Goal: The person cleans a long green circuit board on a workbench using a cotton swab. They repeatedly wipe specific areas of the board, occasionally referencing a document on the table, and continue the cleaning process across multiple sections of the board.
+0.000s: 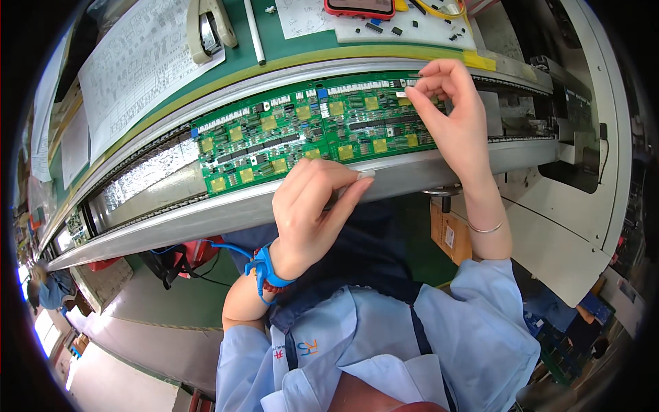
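- Circuit boards, two green panels side by side, lie on the conveyor rail that curves across in front of us.
- We see our right hand over the far right corner of the right-hand board, thumb and forefinger pinched together at the board's top edge; whether a small part sits between them we cannot tell.
- We see our left hand loosely curled at the near edge of the boards, fingertips together and resting against the rail, nothing visible inside.
- A blue wrist strap circles our left wrist, and a thin bangle our right.
- Beyond the rail lie paper sheets on a green mat.
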